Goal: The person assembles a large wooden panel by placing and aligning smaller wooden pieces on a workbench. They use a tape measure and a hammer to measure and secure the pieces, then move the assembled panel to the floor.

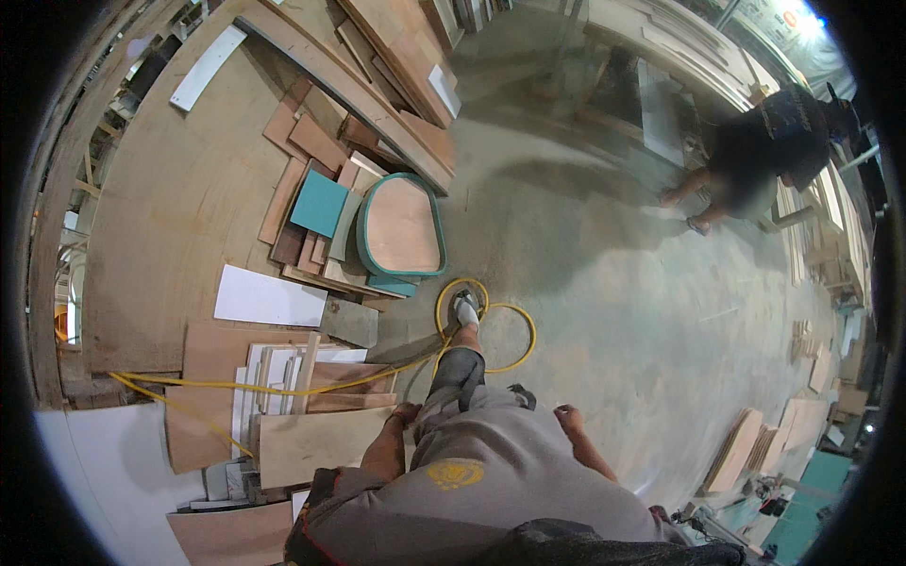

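Note:
My left hand [407,413] hangs low beside my thigh, near a stack of wooden boards [328,443] on the left; its fingers are too small and shaded to read. On the other side, my right hand [568,417] hangs away from my body over the concrete floor. Its fingers look loosely curled, and I see nothing in them. One foot [465,308] is forward, beside loops of yellow hose [534,330]. Ahead and left lies a rounded tray-like panel [404,226] with a teal rim and a pale wood face.
Wood offcuts, a teal square [319,203] and a white board [269,296] cover the left side. A long beam [349,99] leans across them. A person [769,146] in dark clothes bends by lumber at far right. Cut panels [734,451] lie at near right.

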